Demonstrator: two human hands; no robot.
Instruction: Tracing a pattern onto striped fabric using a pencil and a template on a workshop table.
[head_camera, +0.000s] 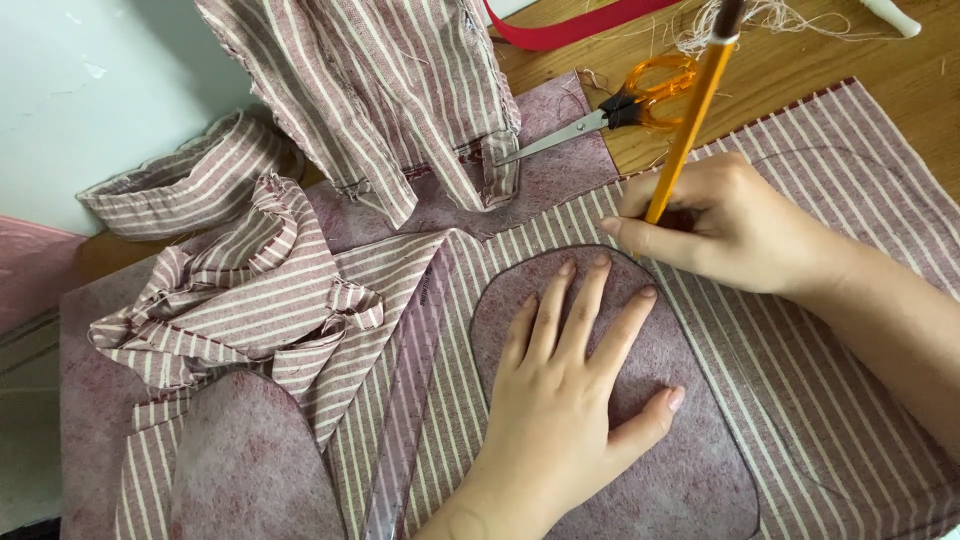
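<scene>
Nearest, the left hand (570, 390) lies flat, fingers spread, on one rounded felt piece (640, 420); a second felt piece (245, 465) sits at nine o'clock. Beyond, the right hand (720, 225) grips one yellow pencil (685, 130) over striped fabric (800, 330). Farthest, one pair of orange scissors (620, 105) rests on the counter (900, 70).

my left hand (565, 400) is flat, palm down, fingers (585, 300) spread a bit. right hand (725, 225) is curled in a writing grip, forearm angled in from the right.
</scene>
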